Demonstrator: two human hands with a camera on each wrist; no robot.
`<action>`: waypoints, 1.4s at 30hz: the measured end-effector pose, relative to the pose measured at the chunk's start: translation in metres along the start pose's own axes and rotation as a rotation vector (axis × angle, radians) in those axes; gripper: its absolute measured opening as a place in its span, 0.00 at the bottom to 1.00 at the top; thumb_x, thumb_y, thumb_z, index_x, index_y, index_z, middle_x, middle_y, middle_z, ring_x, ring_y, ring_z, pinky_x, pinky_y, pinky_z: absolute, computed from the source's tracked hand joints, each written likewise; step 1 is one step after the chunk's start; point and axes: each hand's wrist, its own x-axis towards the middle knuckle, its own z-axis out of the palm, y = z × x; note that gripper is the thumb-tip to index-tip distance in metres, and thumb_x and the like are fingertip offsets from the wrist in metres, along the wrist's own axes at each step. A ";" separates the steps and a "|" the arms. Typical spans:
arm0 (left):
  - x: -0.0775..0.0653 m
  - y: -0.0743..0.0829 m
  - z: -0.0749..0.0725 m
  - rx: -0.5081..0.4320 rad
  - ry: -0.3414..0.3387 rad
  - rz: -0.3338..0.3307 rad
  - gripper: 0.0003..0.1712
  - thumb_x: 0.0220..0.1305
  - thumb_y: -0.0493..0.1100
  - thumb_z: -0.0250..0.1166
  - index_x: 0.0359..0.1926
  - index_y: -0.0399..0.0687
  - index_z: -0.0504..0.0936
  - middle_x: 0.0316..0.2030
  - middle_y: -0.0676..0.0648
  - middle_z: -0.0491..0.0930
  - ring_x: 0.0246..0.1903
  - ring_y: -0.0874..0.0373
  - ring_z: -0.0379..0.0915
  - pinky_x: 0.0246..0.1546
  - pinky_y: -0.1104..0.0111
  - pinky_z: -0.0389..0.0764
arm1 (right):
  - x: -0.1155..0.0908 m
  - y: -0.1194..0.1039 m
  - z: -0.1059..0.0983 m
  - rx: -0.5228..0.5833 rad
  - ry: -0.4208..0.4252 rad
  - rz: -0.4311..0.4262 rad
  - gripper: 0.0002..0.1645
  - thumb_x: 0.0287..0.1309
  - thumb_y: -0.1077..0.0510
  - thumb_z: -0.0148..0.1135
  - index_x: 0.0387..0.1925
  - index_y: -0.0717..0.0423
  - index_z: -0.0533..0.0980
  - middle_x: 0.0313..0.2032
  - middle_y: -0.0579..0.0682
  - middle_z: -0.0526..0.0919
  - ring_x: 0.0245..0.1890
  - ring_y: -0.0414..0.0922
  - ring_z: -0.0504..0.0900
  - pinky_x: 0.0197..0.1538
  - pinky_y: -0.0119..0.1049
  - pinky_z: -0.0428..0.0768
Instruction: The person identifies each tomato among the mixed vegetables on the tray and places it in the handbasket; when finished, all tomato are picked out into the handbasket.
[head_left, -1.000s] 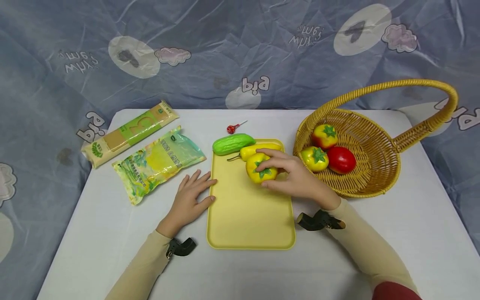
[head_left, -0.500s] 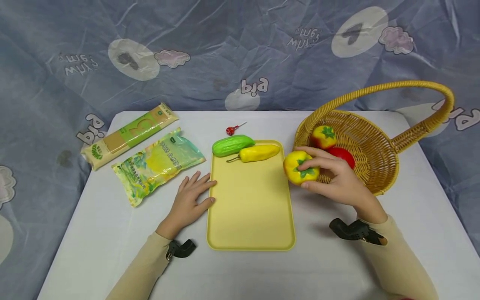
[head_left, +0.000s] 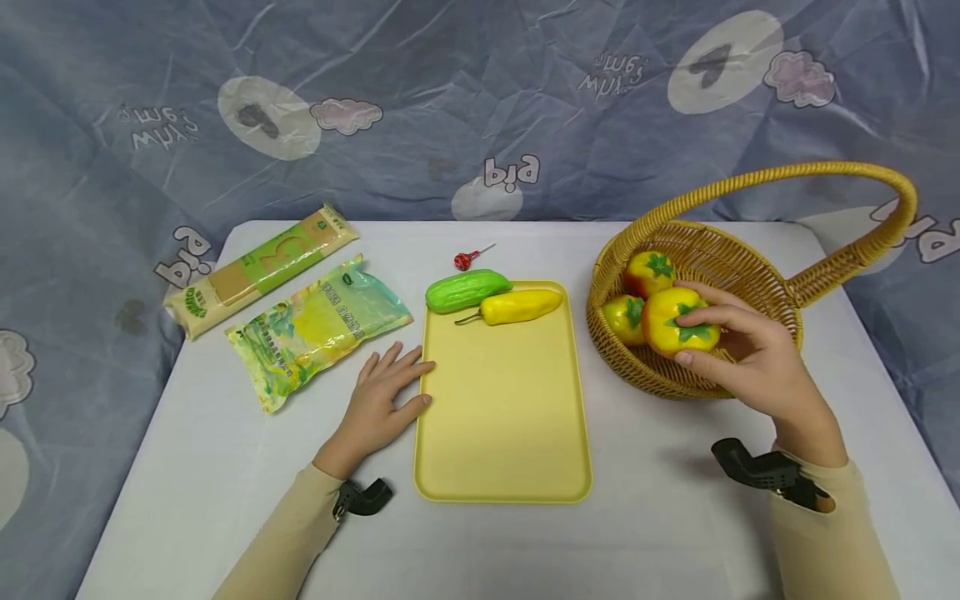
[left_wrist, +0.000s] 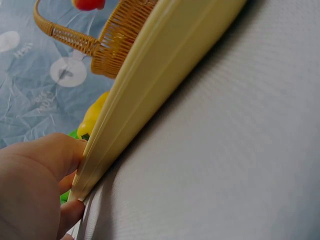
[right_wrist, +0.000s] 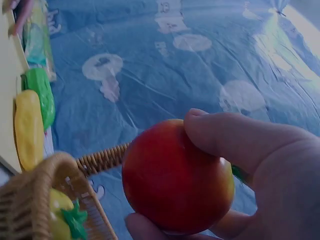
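Note:
My right hand (head_left: pixel 772 367) holds a toy persimmon (head_left: pixel 660 321), yellow and red with a green leafy top, over the wicker basket (head_left: pixel 637 377). Seen in the right wrist view, its smooth red underside (right_wrist: pixel 175 180) sits between thumb and fingers. Two similar persimmons lie in the basket, one at the back (head_left: pixel 649 273) and one partly covered (head_left: pixel 622 319). My left hand (head_left: pixel 382 396) rests at the left edge of the yellow tray (head_left: pixel 502 417), fingers spread. In the left wrist view, its thumb and fingertips touch the tray's rim (left_wrist: pixel 135 95).
At the tray's far end lie a green cucumber-like toy (head_left: pixel 465 291) and a yellow pepper (head_left: pixel 521 306). A red lollipop (head_left: pixel 463 261) lies behind them. To the left are a noodle packet (head_left: pixel 262 271) and a colourful plastic pouch (head_left: pixel 318 325). The basket's tall handle (head_left: pixel 780 172) arches up on the right.
My right hand has carried the persimmon rightward from above the tray to over the basket. The red fruit in the basket is now hidden. My left hand stays put.

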 end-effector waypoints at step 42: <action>-0.003 0.000 0.000 0.010 0.012 0.012 0.26 0.67 0.49 0.67 0.65 0.51 0.80 0.72 0.43 0.71 0.78 0.39 0.54 0.78 0.39 0.45 | 0.008 0.043 -0.048 -0.433 0.560 0.735 0.24 0.67 0.63 0.60 0.63 0.46 0.76 0.51 0.29 0.70 0.42 0.29 0.73 0.37 0.12 0.78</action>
